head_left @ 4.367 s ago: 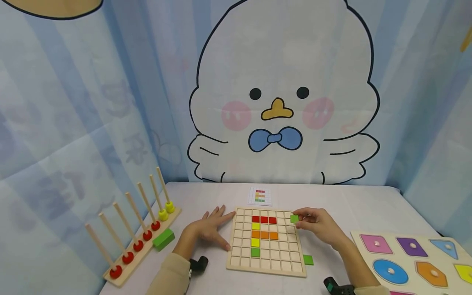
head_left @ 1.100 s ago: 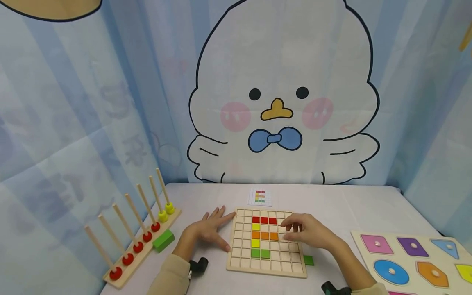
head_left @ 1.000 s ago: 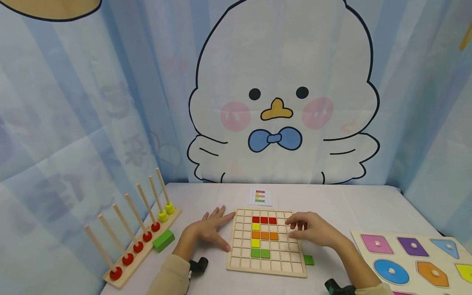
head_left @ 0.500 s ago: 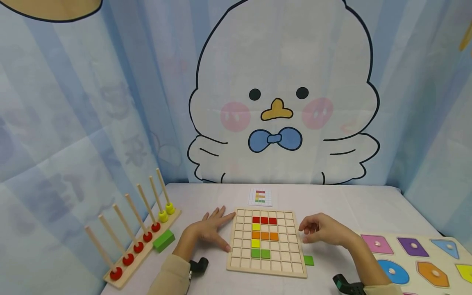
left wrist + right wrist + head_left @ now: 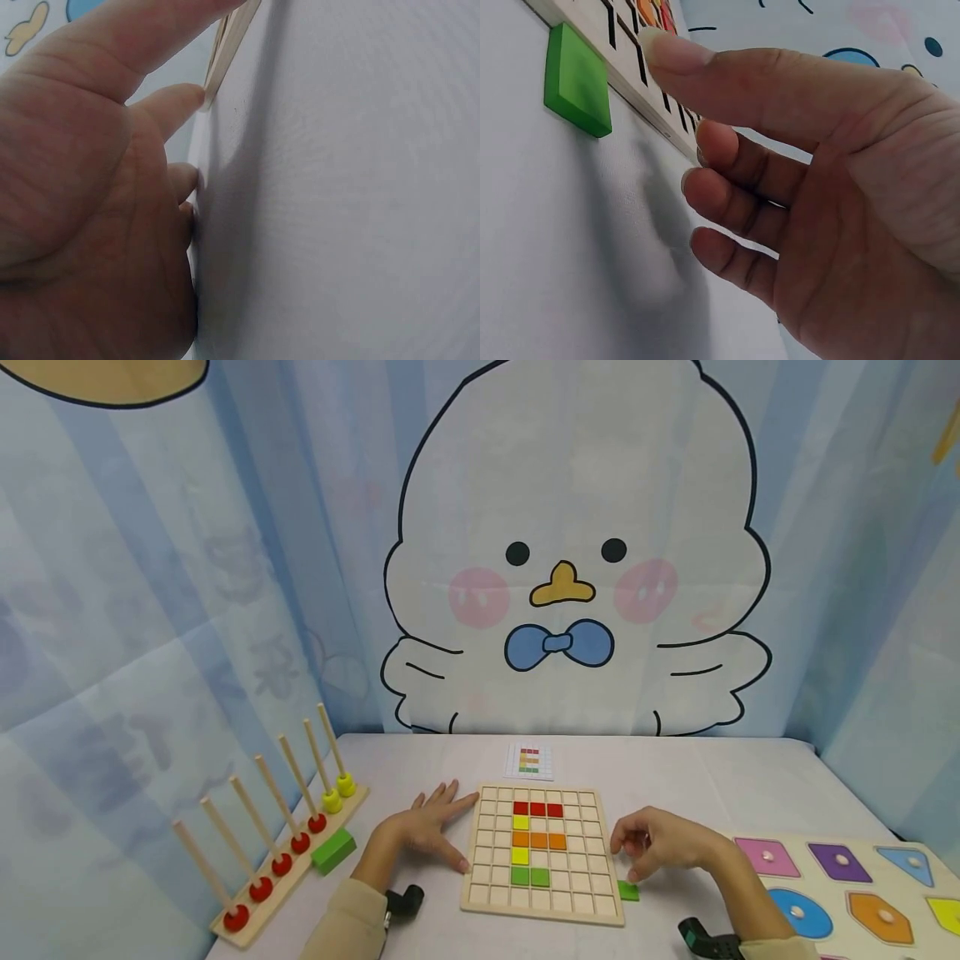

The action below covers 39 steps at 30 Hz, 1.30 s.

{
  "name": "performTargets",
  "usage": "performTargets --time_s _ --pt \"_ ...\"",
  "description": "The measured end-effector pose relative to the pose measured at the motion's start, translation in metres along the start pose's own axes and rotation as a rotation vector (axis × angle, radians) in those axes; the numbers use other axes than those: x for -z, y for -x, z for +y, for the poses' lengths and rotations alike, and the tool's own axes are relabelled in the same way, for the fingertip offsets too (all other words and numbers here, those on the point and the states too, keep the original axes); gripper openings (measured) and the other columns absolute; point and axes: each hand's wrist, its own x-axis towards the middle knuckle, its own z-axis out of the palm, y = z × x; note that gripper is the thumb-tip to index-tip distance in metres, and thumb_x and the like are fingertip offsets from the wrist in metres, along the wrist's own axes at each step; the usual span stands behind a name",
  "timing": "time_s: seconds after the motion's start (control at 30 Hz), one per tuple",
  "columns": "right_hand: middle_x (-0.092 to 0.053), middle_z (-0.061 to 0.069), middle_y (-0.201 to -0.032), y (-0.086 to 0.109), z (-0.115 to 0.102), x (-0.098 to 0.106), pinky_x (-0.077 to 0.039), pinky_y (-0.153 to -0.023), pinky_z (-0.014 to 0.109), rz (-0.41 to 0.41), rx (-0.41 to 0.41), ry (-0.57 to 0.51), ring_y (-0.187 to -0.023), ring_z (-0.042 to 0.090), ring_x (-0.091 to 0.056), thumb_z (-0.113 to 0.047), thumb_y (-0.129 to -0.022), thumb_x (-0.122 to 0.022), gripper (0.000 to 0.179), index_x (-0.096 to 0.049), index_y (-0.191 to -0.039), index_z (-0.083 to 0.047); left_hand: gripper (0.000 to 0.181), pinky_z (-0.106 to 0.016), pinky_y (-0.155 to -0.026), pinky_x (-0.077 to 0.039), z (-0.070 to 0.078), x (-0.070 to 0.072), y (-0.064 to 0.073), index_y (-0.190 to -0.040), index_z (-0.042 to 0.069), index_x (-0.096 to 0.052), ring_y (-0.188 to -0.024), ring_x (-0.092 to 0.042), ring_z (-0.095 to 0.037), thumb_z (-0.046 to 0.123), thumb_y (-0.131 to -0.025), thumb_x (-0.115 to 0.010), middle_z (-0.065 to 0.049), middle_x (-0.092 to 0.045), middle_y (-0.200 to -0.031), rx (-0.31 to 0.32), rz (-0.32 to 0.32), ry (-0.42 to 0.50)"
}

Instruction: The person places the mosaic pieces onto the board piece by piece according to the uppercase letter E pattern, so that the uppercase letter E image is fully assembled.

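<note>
A wooden grid board (image 5: 561,912) lies flat in the head view, with red tiles (image 5: 537,809), yellow tiles (image 5: 520,855), orange tiles (image 5: 538,841) and two green tiles (image 5: 539,877) set in its cells. Spread fingers of my left hand (image 5: 426,828) touch its left edge with thumb and index finger. Beside the lower right edge lies a loose green tile (image 5: 577,86). My right hand (image 5: 663,842) hovers just above it, fingers loosely bent and nothing between them; the right wrist view shows its thumb and fingertips (image 5: 709,196) apart from the tile.
A card with a coloured pattern (image 5: 528,762) lies behind the board. On the left stand a peg rack (image 5: 258,906) with red and yellow beads and a green block (image 5: 333,850). A shape puzzle board (image 5: 810,868) lies at the right, partly under the right forearm.
A second green tile now sits in the board's lower row, placed from my right hand. That hand has since moved off rightward, then down toward the loose green tile. My left hand stays put.
</note>
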Motion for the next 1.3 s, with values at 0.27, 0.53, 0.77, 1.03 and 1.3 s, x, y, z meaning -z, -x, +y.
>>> performTargets --time_s 0.27,0.53,0.77,1.03,1.3 --pt "-0.051 -0.001 -0.074 -0.0018 0.0017 -0.0045 -0.037 -0.059 0.02 -0.083 -0.018 0.004 -0.068 0.008 -0.048 -0.001 -0.069 -0.089 0.03 -0.073 -0.094 -0.004 0.12 -0.063 -0.129 0.0 0.0009 0.0008 0.0015 -0.165 0.035 -0.028 -0.164 0.002 -0.035 0.062 -0.067 -0.091 -0.014 -0.003 -0.176 0.0 0.003 -0.001" --pt "-0.053 -0.001 -0.074 -0.0053 -0.0016 -0.0088 -0.037 -0.059 0.021 -0.066 -0.046 0.056 -0.068 0.01 -0.048 -0.001 -0.067 -0.09 0.029 -0.072 -0.089 -0.007 0.12 -0.063 -0.129 0.001 0.0016 0.0024 0.0018 -0.165 0.036 -0.027 -0.164 0.003 -0.034 0.062 -0.067 -0.091 -0.013 -0.003 -0.176 0.004 0.003 0.0" --pt "-0.054 -0.002 -0.074 -0.0057 -0.0003 -0.009 -0.037 -0.06 0.022 -0.051 -0.056 0.076 -0.069 0.011 -0.049 -0.001 -0.067 -0.09 0.029 -0.071 -0.088 -0.008 0.119 -0.063 -0.129 0.002 0.0015 0.0019 0.0017 -0.165 0.036 -0.028 -0.164 0.003 -0.034 0.061 -0.067 -0.091 -0.013 -0.002 -0.176 0.001 0.002 0.005" --pt "-0.055 -0.002 -0.073 -0.0021 0.0042 -0.0072 -0.038 -0.059 0.022 0.007 -0.055 0.089 -0.068 0.011 -0.049 0.0 -0.07 -0.087 0.024 -0.072 -0.087 -0.008 0.12 -0.063 -0.129 0.001 0.0017 0.0011 0.0005 -0.166 0.034 -0.027 -0.164 0.003 -0.035 0.06 -0.068 -0.091 -0.014 -0.002 -0.176 -0.005 -0.003 0.009" --pt "-0.056 0.001 -0.076 -0.0017 0.0043 -0.0073 -0.039 -0.059 0.024 0.03 -0.069 0.075 -0.072 0.015 -0.051 0.002 -0.071 -0.086 0.024 -0.071 -0.087 -0.007 0.12 -0.063 -0.129 0.001 0.0005 0.0011 0.0006 -0.165 0.035 -0.027 -0.164 0.003 -0.035 0.061 -0.068 -0.091 -0.014 -0.002 -0.176 -0.008 -0.006 0.008"
